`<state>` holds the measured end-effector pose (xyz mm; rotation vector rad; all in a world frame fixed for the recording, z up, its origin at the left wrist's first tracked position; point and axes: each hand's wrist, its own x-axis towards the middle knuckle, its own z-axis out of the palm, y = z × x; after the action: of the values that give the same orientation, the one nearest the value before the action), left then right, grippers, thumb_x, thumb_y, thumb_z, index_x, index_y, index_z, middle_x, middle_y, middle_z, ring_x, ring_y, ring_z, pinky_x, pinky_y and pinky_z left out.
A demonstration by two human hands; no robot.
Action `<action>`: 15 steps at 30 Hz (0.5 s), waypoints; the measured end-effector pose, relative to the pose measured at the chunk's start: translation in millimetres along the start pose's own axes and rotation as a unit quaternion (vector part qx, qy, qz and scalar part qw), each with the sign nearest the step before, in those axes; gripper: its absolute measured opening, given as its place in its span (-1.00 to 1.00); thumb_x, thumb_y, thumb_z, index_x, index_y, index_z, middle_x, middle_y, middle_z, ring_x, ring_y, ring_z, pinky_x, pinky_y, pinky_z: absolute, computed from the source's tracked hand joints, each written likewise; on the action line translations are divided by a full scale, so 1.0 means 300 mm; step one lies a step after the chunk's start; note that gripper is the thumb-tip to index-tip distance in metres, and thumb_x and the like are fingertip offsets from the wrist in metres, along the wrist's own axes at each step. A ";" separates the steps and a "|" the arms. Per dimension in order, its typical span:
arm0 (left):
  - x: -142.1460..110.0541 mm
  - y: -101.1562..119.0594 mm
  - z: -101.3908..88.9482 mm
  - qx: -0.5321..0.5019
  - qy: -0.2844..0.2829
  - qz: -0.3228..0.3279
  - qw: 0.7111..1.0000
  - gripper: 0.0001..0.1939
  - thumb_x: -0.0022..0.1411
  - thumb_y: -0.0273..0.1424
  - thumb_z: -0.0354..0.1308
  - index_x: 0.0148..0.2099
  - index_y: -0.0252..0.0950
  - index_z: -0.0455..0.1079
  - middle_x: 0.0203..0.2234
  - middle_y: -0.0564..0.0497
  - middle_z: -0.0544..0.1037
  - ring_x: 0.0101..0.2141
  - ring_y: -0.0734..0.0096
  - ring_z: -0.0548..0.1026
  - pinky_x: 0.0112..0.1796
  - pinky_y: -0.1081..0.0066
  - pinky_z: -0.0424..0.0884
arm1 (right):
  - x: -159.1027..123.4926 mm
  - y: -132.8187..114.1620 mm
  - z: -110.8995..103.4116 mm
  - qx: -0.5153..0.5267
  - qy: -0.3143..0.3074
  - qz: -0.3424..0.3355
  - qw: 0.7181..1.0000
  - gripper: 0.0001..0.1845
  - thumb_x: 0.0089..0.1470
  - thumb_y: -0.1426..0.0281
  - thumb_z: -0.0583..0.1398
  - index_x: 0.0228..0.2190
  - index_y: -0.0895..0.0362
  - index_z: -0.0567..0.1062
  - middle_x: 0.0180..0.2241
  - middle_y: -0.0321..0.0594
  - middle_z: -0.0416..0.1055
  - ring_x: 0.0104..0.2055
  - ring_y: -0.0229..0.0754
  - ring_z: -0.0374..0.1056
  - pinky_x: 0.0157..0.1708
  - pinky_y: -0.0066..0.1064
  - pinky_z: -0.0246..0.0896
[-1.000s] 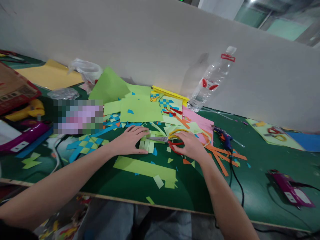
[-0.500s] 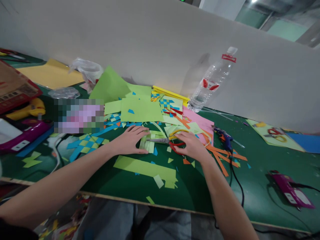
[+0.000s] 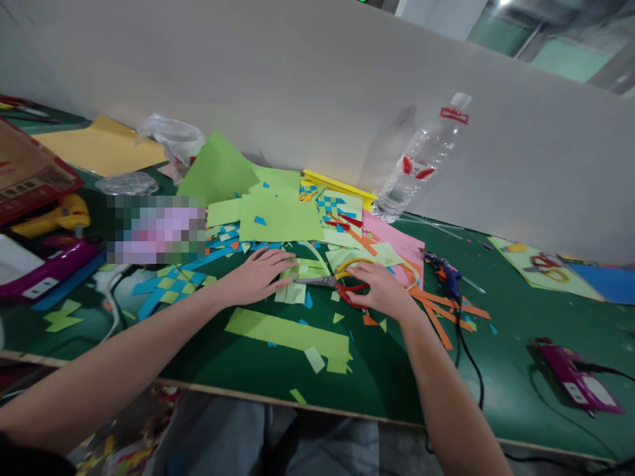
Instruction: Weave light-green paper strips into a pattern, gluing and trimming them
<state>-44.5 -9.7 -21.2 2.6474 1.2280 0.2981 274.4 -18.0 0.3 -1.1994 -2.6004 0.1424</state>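
Red-and-yellow scissors [image 3: 325, 281] sit gripped in the right hand [image 3: 380, 287], blades pointing toward the left hand [image 3: 262, 274], by some pale green strips [image 3: 292, 295] on the table [image 3: 381, 370]. I can't tell whether the left fingers pinch anything. Nearer the edge lies a long green piece [image 3: 285, 334]; farther back, a green sheet [image 3: 288, 223] and a clear bottle [image 3: 417, 165].

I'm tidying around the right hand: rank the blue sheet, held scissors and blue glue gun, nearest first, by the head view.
1. Scissors: held in the right hand.
2. Blue glue gun: just right of it.
3. Blue sheet: at the far right.
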 end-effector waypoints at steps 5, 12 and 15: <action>0.002 -0.020 0.011 0.003 0.000 -0.005 1.000 -0.53 0.41 -0.32 -0.31 0.23 -0.10 0.22 0.24 0.05 0.24 0.22 0.24 0.15 0.22 0.09 -0.09 | 0.000 0.001 0.003 0.005 -0.006 -0.001 1.000 -0.55 0.01 0.25 0.25 -0.03 0.08 0.48 -0.04 -0.09 0.45 0.04 0.02 0.33 0.05 -0.08 0.22; 0.006 -0.025 0.022 0.011 0.008 -0.006 1.000 -0.56 0.41 -0.34 -0.31 0.21 -0.10 0.24 0.23 0.07 0.26 0.21 0.30 0.15 0.22 0.12 -0.09 | -0.001 -0.005 -0.003 0.000 -0.019 0.006 1.000 -0.53 0.00 0.24 0.26 -0.03 0.11 0.48 -0.02 -0.08 0.44 0.05 0.02 0.33 0.05 -0.09 0.22; 0.007 -0.029 0.026 0.010 0.011 -0.002 1.000 -0.58 0.42 -0.32 -0.28 0.20 -0.10 0.24 0.23 0.07 0.26 0.21 0.30 0.16 0.22 0.13 -0.09 | 0.000 -0.007 -0.006 0.005 -0.024 0.009 1.000 -0.53 0.01 0.24 0.26 -0.02 0.09 0.47 -0.02 -0.09 0.44 0.04 0.02 0.33 0.04 -0.09 0.23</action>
<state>-47.5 -3.4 -31.0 2.6653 1.2480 0.3164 273.4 -19.4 2.5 -1.2300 -2.6270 0.1908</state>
